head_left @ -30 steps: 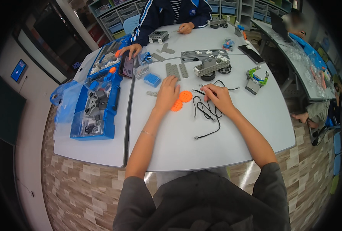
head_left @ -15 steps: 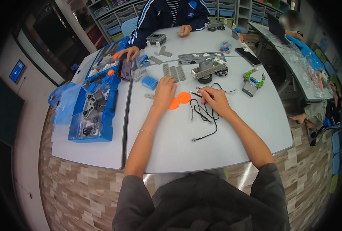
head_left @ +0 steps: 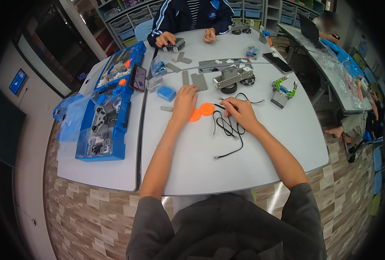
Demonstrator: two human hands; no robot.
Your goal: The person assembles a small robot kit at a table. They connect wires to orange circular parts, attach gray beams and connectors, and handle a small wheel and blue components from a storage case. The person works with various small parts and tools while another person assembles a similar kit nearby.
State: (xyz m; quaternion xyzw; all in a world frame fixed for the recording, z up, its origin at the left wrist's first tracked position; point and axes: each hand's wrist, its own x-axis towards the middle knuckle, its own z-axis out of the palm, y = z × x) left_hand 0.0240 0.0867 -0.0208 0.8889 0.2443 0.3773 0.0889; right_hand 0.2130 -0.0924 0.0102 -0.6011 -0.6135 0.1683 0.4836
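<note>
Item one: black cables (head_left: 231,130), tangled, centre of the frame, plugs at their ends. Item two: right hand (head_left: 241,112), thumb and fingers curled nearly together over one cable near its plug; we cannot tell whether they grip. Item three: left hand (head_left: 185,103), palm down, fingers loosely extended, no hold visible; orange gears (head_left: 207,109) lie beside it, grey plates (head_left: 199,81) at its fingertips. Handling note: we judge it best to pinch behind the plug and ease loops apart without tugging.

Matt plast. gears (head_left: 207,109), smooth plast.-coated cables (head_left: 230,153), smooth matt tbl (head_left: 196,164)
</note>
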